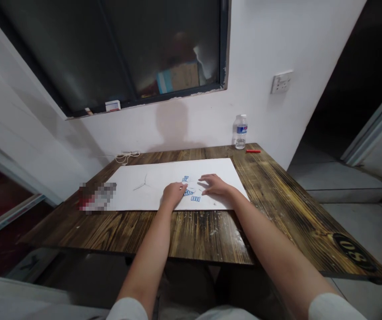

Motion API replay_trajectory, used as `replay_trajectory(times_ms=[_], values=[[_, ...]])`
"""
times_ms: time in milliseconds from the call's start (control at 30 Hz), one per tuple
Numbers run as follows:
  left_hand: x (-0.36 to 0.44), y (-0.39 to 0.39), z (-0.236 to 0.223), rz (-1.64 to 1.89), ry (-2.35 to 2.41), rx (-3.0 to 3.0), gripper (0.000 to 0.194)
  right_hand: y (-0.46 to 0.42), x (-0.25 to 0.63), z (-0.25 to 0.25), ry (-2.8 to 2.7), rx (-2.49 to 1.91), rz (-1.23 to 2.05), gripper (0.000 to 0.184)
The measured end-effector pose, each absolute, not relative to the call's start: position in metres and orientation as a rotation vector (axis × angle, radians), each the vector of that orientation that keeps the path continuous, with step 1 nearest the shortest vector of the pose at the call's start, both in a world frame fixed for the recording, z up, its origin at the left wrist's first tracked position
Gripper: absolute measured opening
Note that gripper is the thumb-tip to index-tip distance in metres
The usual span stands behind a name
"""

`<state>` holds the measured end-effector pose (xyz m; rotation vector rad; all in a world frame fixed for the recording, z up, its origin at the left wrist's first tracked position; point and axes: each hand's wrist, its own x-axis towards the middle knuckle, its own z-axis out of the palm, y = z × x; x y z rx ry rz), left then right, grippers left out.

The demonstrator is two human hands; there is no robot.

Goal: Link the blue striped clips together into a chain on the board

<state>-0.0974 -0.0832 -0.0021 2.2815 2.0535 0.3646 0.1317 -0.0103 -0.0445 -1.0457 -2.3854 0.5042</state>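
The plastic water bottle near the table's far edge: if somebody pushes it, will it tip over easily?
Probably yes: the plastic water bottle stands upright on a narrow base and is tall for its width, so a push high up could tip it. It stands near the far edge of the wooden table, so it might fall off.

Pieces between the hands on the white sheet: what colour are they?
The pieces look blue and white, apparently striped; best seen in the head view.

White wall (264,120), dark window (164,44), wood tbl (277,213), grey flr (354,222)
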Motion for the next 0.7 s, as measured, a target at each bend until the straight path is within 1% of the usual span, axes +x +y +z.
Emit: replay_trajectory(times_ms=[100,167,233,267,300,333,400,433,467,567,700], values=[[-0.093,-0.084,-0.006,0.224,1.863,2.388,0.051,-0.013,0.128,-0.045,-2.398,-1.099,0.440,0.081],[-0.089,-0.085,-0.009,0.145,1.758,2.440,0.059,-0.016,0.124,-0.046,-2.397,-1.118,0.408,0.088],[-0.085,-0.085,-0.010,0.117,1.738,2.442,0.064,-0.018,0.122,-0.047,-2.382,-1.099,0.388,0.095],[-0.084,-0.085,-0.010,0.135,1.751,2.439,0.064,-0.019,0.122,-0.046,-2.368,-1.077,0.387,0.096],[-0.083,-0.085,-0.009,0.173,1.760,2.443,0.062,-0.020,0.121,-0.046,-2.353,-1.051,0.394,0.092],[-0.083,-0.085,-0.008,0.219,1.749,2.459,0.058,-0.021,0.121,-0.044,-2.347,-1.023,0.408,0.084],[-0.082,-0.086,-0.004,0.283,1.627,2.520,0.049,-0.023,0.122,-0.042,-2.382,-0.988,0.446,0.059],[-0.082,-0.087,-0.002,0.293,1.539,2.551,0.046,-0.024,0.122,-0.040,-2.421,-0.987,0.458,0.050],[-0.083,-0.088,0.000,0.291,1.463,2.573,0.044,-0.025,0.123,-0.039,-2.464,-0.996,0.458,0.045],[-0.086,-0.091,0.004,0.254,1.452,2.573,0.040,-0.028,0.125,-0.035,-2.535,-1.079,0.370,0.042],[-0.093,-0.089,0.002,0.215,1.735,2.483,0.039,-0.029,0.127,-0.032,-2.449,-1.183,0.278,0.043]])
